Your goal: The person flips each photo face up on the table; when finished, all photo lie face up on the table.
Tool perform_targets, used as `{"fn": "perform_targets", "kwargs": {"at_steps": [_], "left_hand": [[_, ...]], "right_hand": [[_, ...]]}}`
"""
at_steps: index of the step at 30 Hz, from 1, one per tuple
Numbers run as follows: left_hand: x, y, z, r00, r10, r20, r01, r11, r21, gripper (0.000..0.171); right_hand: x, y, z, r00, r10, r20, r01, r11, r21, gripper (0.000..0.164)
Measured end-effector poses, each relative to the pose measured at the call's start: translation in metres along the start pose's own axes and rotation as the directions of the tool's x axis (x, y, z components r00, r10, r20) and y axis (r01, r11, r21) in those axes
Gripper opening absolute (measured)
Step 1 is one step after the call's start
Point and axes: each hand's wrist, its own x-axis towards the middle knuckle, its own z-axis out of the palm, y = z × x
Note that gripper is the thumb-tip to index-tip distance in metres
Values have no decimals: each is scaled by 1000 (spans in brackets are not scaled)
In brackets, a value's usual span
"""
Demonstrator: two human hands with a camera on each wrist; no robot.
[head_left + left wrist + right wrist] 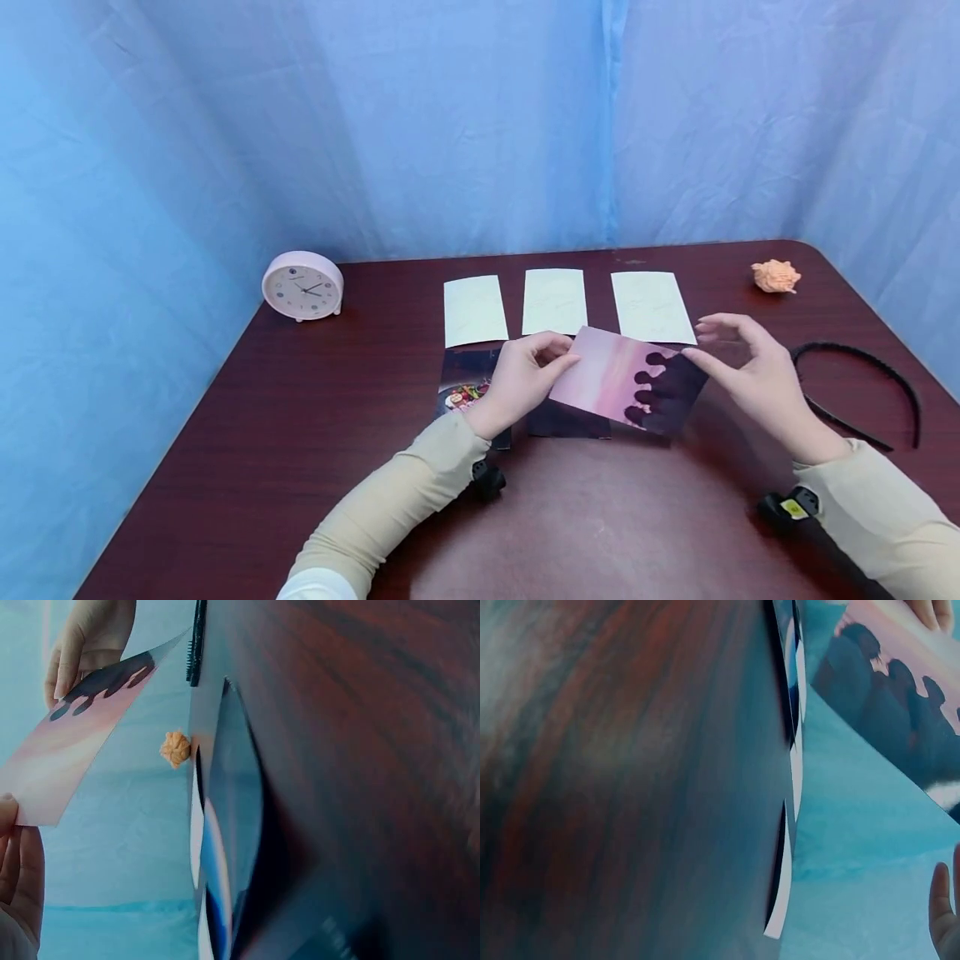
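A photo print (611,375) with dark silhouetted people against a pink sky is held tilted above the table. My left hand (525,375) pinches its left corner between thumb and fingers. My right hand (757,383) is at the photo's right end, thumb by the upper edge and the other fingers spread apart from it. In the left wrist view the photo (82,742) slants between the left hand (22,877) and the right hand (94,637). The right wrist view shows the silhouettes (885,682) up close, with right-hand fingers (940,900) apart below.
Three white cards (555,302) lie in a row at the back. In front of them are dark picture prints, one showing colourful food (465,393), partly hidden by my hands. A round clock (303,286) stands back left; an orange crumpled ball (776,276) and black headband (862,350) lie right.
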Motion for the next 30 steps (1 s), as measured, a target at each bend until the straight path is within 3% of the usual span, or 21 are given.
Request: {"fn": "perform_targets", "kwargs": {"at_steps": [3,7,12,16,23,30], "left_hand": [[1,3,-6,999,45,26,-46,998,37,14],[4,6,-12,992,120,45,-124,986,108,15],[7,9,-15,981,189,53,-195,965,176,16],[9,13,-16,972,225,61,-233,955,185,15],[13,17,-15,971,232,63,-240,953,183,15],[14,19,-15,982,172,83,-186,963,196,14]], "right_hand": [[0,-5,4,995,-80,60,83,996,-40,45],[-1,-12,10,980,-150,133,154,988,-14,44],[-4,-20,17,960,-185,210,185,983,23,42],[-5,-27,19,944,-172,281,178,984,4,30],[-9,-32,22,924,-153,352,182,982,-51,18],[-12,-34,23,926,-114,359,151,986,-77,16]]}}
